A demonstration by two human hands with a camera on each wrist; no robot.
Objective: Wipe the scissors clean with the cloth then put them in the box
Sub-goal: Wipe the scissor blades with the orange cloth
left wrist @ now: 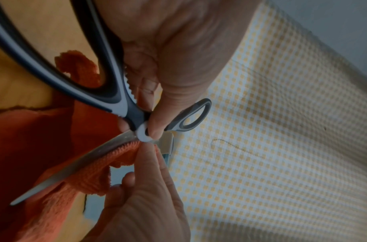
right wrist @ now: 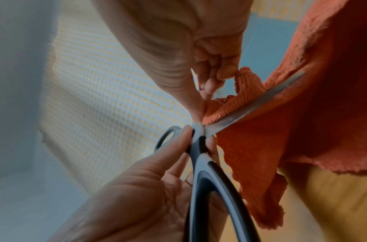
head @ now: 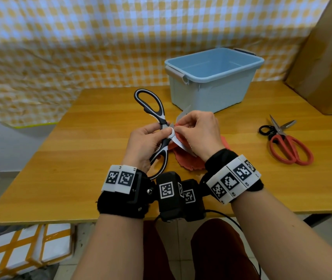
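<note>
Black-and-white kitchen scissors [head: 157,110] are held spread wide above the wooden table [head: 80,158]. My left hand [head: 145,142] grips them at the white pivot [left wrist: 144,133], thumb on top. My right hand [head: 197,130] pinches the orange-red cloth [head: 189,161] against a blade [left wrist: 74,167] right beside the pivot. In the right wrist view the cloth [right wrist: 302,114] hangs down over the blade [right wrist: 250,106]. The light blue box [head: 213,77] stands open behind the hands; nothing shows inside it.
A second pair of scissors with red handles [head: 288,144] lies on the table at the right. A cardboard box [head: 322,57] leans at the far right. A yellow checked sheet [head: 80,37] hangs behind the table.
</note>
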